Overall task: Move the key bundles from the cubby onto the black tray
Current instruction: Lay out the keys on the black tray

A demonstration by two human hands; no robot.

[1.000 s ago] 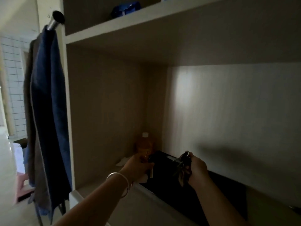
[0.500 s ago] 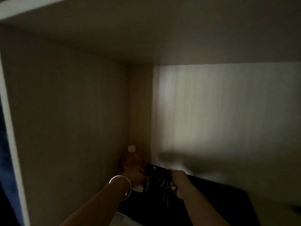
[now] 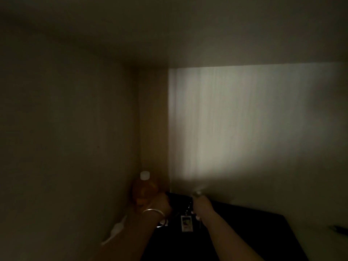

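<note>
Dim cubby [image 3: 75, 147], interior view; black tray [image 3: 244, 232] on its floor. Right hand [image 3: 202, 206]: fingers closed around key bundle [image 3: 188, 209], white tag [image 3: 186, 223] dangling over tray's far left end. Left hand [image 3: 163, 204]: bangle [image 3: 153, 211] at wrist, finger posture indiscernible. Orange bottle [image 3: 144, 189] in back corner

Cubby interior very dark; detail lost over most of the view. Left hand [image 3: 163, 205] in shadow, fingers not resolvable; grip state unclear. Right hand [image 3: 202, 205] closed around a key bundle [image 3: 186, 222]; individual keys too dim to count, only a pale tag legible. Tray [image 3: 263, 232] cut off at bottom edge, rim barely separable from shadow. Bottle [image 3: 144, 189] lower part hidden behind left wrist. White object [image 3: 116, 229] at left blurred, unidentifiable.
</note>
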